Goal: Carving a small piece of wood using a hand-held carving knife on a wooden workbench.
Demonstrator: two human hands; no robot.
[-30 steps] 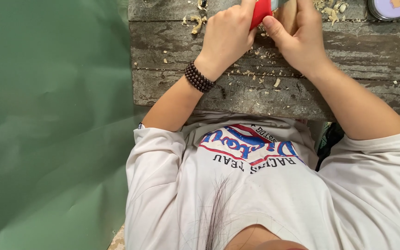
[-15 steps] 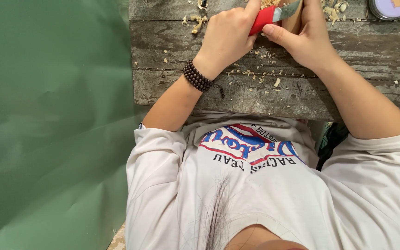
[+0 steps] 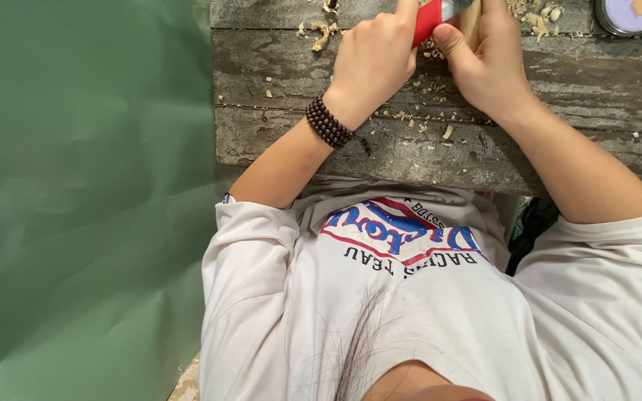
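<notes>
My left hand [image 3: 377,63], with a dark bead bracelet [image 3: 328,122] on its wrist, is closed around a red-handled knife [image 3: 426,21] at the top edge of the view. The metal blade [image 3: 455,9] points right, against a pale wooden piece [image 3: 472,26]. My right hand [image 3: 484,67] grips that wooden piece, its thumb pressed by the knife handle. Both hands rest over a weathered grey plank table [image 3: 410,152]. The top edge cuts off the upper ends of the knife and the wood.
Pale wood shavings [image 3: 317,33] lie scattered on the planks around my hands. A round tin with a lilac lid [image 3: 633,13] sits at the top right. A green sheet [image 3: 83,200] fills the left side. A dark object [image 3: 529,226] shows beside my right arm.
The knife has tipped from upright to slanting right, so its blade now shows against the wood. Both hands shifted slightly; the arms stay in place.
</notes>
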